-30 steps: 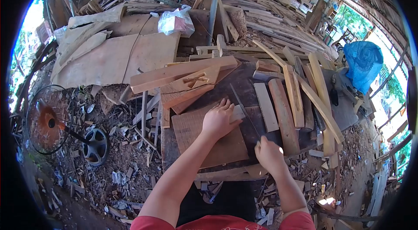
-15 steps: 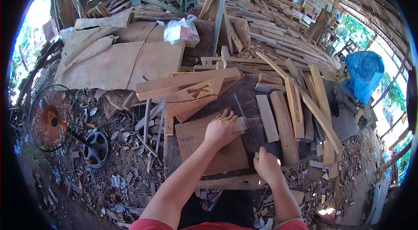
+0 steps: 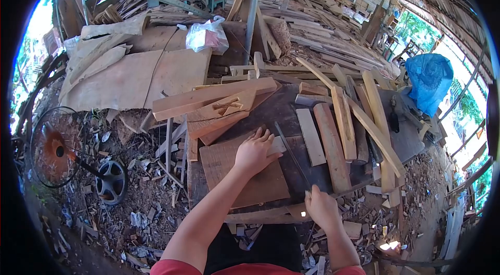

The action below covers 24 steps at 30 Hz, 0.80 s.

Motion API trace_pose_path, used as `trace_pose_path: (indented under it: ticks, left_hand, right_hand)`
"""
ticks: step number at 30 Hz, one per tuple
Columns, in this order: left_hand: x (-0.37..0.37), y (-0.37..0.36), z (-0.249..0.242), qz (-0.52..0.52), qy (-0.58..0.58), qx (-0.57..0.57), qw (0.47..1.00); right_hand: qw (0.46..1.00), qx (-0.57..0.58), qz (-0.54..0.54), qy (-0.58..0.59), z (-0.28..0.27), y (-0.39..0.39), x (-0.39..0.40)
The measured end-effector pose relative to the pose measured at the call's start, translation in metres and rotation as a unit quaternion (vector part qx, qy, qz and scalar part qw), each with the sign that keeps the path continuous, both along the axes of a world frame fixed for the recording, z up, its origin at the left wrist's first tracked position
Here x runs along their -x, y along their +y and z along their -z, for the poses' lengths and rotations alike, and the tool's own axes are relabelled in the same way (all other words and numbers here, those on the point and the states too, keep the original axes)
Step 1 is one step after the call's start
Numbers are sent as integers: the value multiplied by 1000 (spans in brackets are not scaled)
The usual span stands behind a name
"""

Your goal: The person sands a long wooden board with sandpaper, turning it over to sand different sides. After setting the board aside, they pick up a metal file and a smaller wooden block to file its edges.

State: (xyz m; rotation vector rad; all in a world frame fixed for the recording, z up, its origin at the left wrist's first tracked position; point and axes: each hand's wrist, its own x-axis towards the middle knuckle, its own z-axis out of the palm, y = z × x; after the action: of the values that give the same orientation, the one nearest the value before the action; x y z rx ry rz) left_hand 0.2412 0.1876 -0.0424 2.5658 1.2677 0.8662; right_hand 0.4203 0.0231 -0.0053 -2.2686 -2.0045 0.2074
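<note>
My left hand (image 3: 256,154) presses on a small pale wood block (image 3: 277,145), its fingers wrapped over the block's left part. Under both lies a square brown board (image 3: 224,171) on the dark bench. My right hand (image 3: 323,206) is closed round the near end of a long thin metal tool (image 3: 292,154), like a file or narrow blade. The tool slants away up and left, and its far end lies just right of the block. Whether it touches the block is not clear.
Right of the tool lie a pale flat strip (image 3: 311,137), a brown round-edged piece (image 3: 332,147) and long sticks. Stacked boards (image 3: 219,105) stand behind my left hand. A wheeled fan (image 3: 60,150) is at left, a blue bag (image 3: 429,82) at right.
My right hand has drawn back toward me with the tool. The left hand keeps its hold on the block. The whole view has shifted slightly.
</note>
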Motion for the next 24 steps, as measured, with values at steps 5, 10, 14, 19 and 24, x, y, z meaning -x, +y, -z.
trace_pose_path:
  ticks: [5, 10, 14, 19, 24]
  left_hand:
    - [0, 0, 0, 1, 0, 3, 1000]
    - [-1, -1, -1, -14, -6, 4, 1000]
    - [-1, -2, -1, -18, -22, 10, 1000]
    - [-3, 2, 2, -19, -33, 3, 999]
    - [-2, 2, 1, -14, -32, -4, 999]
  right_hand:
    - [999, -36, -9, 15, 3, 56, 21]
    - [998, -58, -7, 36, 11, 79, 25]
    - [998, -55, -5, 6, 15, 58, 23]
    - [999, -23, 18, -29, 18, 4, 11]
    - [999, -12, 34, -2, 14, -6, 8]
